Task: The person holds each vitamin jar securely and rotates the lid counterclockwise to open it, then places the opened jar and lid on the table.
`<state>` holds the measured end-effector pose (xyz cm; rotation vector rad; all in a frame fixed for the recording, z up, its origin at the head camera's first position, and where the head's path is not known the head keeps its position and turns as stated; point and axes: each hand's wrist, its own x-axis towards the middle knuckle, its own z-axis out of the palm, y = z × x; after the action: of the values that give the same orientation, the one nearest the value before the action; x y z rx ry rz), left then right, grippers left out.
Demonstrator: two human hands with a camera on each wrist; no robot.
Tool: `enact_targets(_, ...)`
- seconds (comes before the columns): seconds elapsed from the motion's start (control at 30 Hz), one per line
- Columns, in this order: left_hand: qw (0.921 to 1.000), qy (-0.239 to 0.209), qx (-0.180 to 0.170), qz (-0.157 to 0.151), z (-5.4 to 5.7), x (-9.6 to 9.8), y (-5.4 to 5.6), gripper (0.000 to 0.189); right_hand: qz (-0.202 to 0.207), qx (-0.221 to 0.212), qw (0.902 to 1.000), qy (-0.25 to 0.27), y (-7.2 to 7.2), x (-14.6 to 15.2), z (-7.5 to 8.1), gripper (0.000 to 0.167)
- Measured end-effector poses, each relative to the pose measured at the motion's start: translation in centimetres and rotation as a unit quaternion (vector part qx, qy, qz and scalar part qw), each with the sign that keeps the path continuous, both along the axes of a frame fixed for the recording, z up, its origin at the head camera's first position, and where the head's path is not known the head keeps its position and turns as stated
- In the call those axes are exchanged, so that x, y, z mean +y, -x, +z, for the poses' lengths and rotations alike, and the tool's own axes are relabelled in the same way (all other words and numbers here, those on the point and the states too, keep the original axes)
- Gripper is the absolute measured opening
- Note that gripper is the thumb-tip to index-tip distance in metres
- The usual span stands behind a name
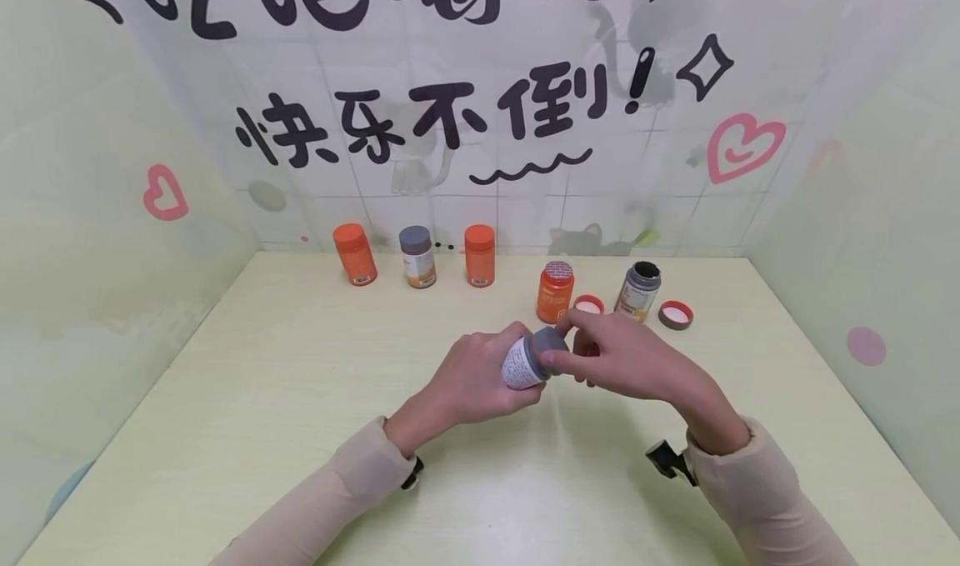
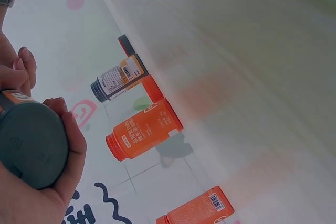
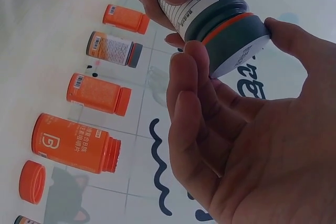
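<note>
My left hand (image 1: 480, 378) grips a grey pill bottle (image 1: 521, 368) with a white label, tilted toward the right above the table. Its round base (image 2: 34, 142) faces the left wrist camera. At the bottle's mouth, the right hand (image 1: 633, 353) pinches the grey screw cap (image 3: 239, 48) between thumb and fingers. An orange-red ring (image 3: 228, 27) shows along the cap's lower edge, next to the neck. Behind the hands stand an uncapped orange bottle (image 1: 554, 299) with a patterned seal over its mouth and an uncapped grey bottle (image 1: 637, 291) with a dark mouth.
Along the back wall stand a capped orange bottle (image 1: 356, 257), a grey-capped bottle (image 1: 417, 259) and another orange bottle (image 1: 480, 257). An orange cap (image 1: 588, 303) and a grey cap (image 1: 676, 315) lie upturned on the pale table (image 1: 247, 399). Printed walls enclose three sides.
</note>
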<state>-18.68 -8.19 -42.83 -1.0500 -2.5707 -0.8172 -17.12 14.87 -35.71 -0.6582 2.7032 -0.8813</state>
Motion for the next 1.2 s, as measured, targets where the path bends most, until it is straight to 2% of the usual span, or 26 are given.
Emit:
enact_targets(0.37,1.0,-0.004,-0.004,0.002,-0.04,-0.1,-0.12,0.043,-0.031,0.001,0.9995,-0.002,-0.03,-0.23,-0.18,0.041)
enact_targets(0.6,1.0,-0.003,0.0,0.0,-0.03,-0.06,-0.09,0.042,-0.017,0.0,0.9999,-0.002,-0.09,-0.12,-0.17,0.039)
enact_targets(0.8,1.0,-0.002,-0.005,0.003,0.04,-0.13,-0.13,0.042,-0.001,0.017,0.9998,-0.009,-0.08,-0.09,-0.07,0.042)
enact_targets(1.03,1.0,-0.006,-0.003,0.003,0.05,-0.11,-0.11,0.042,-0.011,-0.001,0.9999,-0.002,0.0,-0.27,-0.07,0.046)
enact_targets(1.2,1.0,-0.004,-0.002,0.001,0.03,-0.05,-0.05,0.042,-0.004,-0.001,1.0,0.007,0.06,-0.22,-0.22,0.041)
